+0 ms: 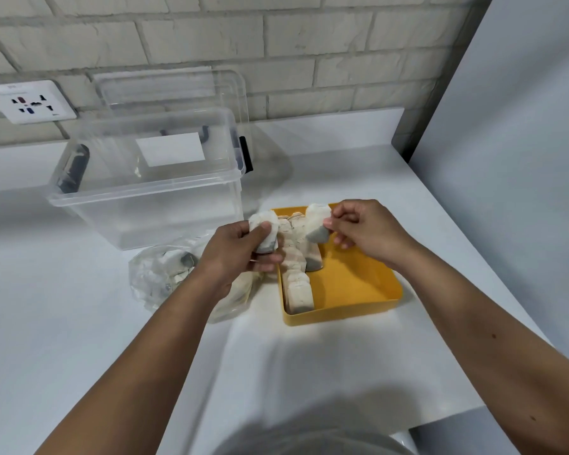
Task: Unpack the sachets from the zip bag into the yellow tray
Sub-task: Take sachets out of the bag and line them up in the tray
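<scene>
Sachets (297, 284) stand on edge in a row along the left wall of the tray (352, 284), just right of frame centre, with a shorter second row beside them at the far end. Rest of the tray floor is bare yellow. Your left hand (234, 254), centre frame, grips a left sachet (266, 234): thumb across its front, fingers curled behind, held at the tray's left rim. Your right hand (362, 231) pinches a right sachet (316, 224) between thumb and forefinger, the other fingers loosely curled, above the tray's far end. The two held sachets are apart, with the standing rows between and below them. Each shows a white top and a dark grey lower part. The bag (158, 277) lies crumpled on the counter (79, 323), left of the tray and partly under your left wrist; at least one more sachet shows through its plastic. You cannot tell whether your lower left fingers touch it. A clear box (145, 192) sits open at upper left, just behind the bag. Its lid (178, 90) leans on the brick wall (276, 44) behind. A socket (30, 101) is on the wall at far upper left. A grey panel (523, 159) fills the right of the frame.
</scene>
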Motion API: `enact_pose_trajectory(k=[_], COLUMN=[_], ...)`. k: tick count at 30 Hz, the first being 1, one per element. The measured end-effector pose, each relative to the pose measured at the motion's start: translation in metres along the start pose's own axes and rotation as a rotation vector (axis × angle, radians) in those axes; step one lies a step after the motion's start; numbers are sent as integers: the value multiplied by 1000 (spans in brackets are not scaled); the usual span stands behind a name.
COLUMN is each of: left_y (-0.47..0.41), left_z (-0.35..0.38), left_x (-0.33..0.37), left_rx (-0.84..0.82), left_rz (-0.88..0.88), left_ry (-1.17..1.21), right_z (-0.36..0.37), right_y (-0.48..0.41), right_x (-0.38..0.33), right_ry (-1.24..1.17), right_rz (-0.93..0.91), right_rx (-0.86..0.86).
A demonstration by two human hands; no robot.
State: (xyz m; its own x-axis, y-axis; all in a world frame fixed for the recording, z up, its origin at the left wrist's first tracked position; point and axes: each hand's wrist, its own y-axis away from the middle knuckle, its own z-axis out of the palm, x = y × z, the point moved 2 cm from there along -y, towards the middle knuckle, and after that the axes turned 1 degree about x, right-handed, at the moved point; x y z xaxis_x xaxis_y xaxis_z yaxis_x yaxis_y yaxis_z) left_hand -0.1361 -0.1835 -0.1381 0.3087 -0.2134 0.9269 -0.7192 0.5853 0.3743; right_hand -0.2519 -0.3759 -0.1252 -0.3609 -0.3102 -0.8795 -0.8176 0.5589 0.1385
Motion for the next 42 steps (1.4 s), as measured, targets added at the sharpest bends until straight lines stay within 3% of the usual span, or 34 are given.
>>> enact_pose_trajectory(k=[6,26,29,31,34,42], left_y=[0,-2,-1,0,2,8], left_z=[-11,-12,-9,-6,1,4], left_x=[0,-5,-5,-5,-3,5], left_rx=[-5,50,48,45,39,93], left_rz=[-52,12,20,28,45,92], left_ry=[-1,-32,-23,-1,20,75], right_z=[7,39,31,30,35,26], right_y=[1,-13,-8,-2,8,10], right_x=[35,49,33,14,-14,-29], right_ry=[222,182,217,49,-220,-101], right_rz=[92,182,103,56,54,-74], right_rx=[-189,-96,-14,-3,-116,-7])
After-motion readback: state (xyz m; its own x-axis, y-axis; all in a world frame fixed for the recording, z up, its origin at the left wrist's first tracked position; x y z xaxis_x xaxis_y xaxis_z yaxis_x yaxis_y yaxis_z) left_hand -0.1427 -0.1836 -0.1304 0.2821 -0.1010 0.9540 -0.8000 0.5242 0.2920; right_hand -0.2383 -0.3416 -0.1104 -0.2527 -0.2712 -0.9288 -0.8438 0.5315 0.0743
